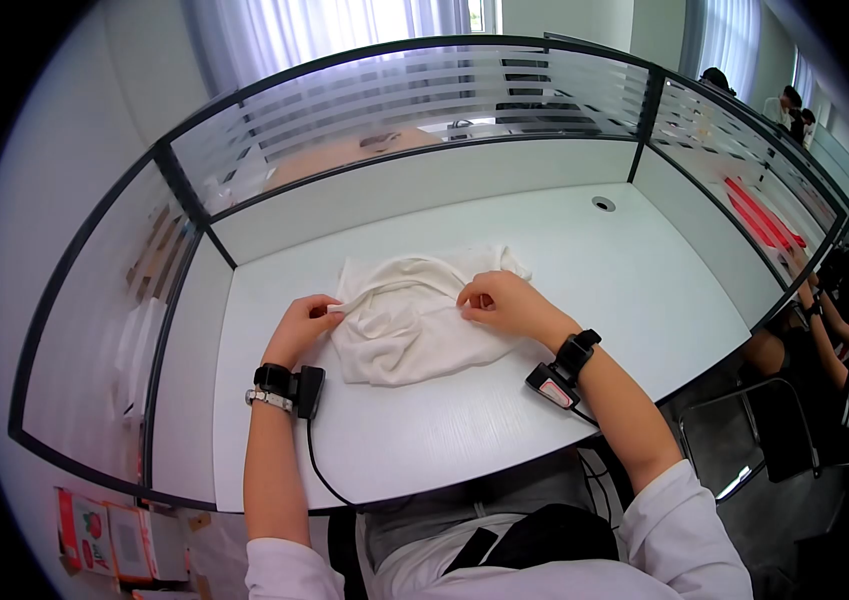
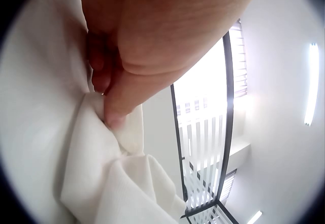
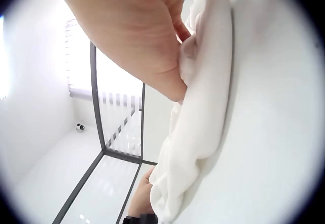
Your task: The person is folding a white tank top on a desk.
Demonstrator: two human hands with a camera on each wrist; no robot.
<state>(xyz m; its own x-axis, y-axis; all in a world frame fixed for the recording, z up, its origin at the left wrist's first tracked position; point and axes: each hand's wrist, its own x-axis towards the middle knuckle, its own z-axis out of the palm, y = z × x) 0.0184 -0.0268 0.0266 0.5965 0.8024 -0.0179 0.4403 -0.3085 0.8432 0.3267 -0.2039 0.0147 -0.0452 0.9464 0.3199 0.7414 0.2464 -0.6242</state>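
Note:
A crumpled white cloth point(image 1: 404, 335) lies bunched on the white desk, with a curved fold along its far side and soft creases in the middle. My left hand point(image 1: 302, 325) pinches its left edge between thumb and fingers. In the left wrist view, the thumb of that left hand point(image 2: 152, 36) presses on a raised corner of the cloth point(image 2: 127, 183). On the opposite side, my right hand point(image 1: 514, 303) pinches the fabric near the upper right. The right wrist view has the right hand's point(image 3: 137, 41) fingertips partly hidden behind a thick roll of the cloth point(image 3: 203, 97).
Low partition panels point(image 1: 424, 165) with dark frames enclose the back and sides of the desk point(image 1: 604, 270). A round cable hole point(image 1: 603, 204) sits near the back right corner. Printed boxes point(image 1: 119, 540) stand on the floor at left. People sit beyond the right partition, near a chair point(image 1: 749, 420).

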